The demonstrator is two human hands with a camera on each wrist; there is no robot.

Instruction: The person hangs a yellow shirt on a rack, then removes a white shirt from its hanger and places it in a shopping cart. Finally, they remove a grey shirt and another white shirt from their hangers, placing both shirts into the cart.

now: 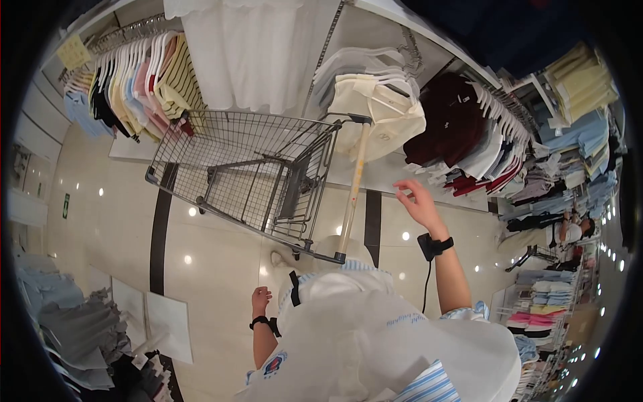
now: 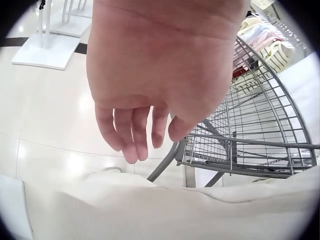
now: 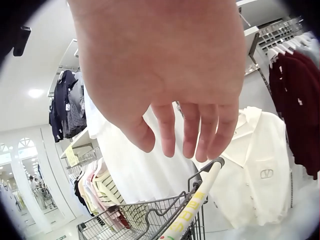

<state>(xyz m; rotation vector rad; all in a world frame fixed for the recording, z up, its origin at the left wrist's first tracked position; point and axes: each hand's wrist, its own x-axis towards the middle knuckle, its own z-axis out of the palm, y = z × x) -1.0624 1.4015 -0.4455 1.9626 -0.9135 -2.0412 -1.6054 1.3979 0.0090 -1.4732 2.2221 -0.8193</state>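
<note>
A grey wire shopping cart (image 1: 248, 167) stands in front of the person, its pale handle bar (image 1: 355, 187) nearest the body. The right hand (image 1: 420, 204) is raised to the right of the handle, fingers loosely bent and holding nothing. In the right wrist view that hand (image 3: 165, 75) hangs above the handle bar (image 3: 192, 210), with a cream collared top (image 3: 255, 170) behind it. At the person's left side, the left hand (image 1: 261, 299) hangs low and empty. Its fingers hang relaxed in the left wrist view, the hand (image 2: 160, 65) beside the cart (image 2: 250, 130).
Hung clothes line the wall: striped and pastel tops (image 1: 175, 80), long white garments (image 1: 238, 53), dark red tops (image 1: 445, 120). Grey clothes (image 1: 80, 328) and a white display base (image 1: 169, 325) stand at the lower left. Another person (image 1: 569, 232) is far right beside a cart.
</note>
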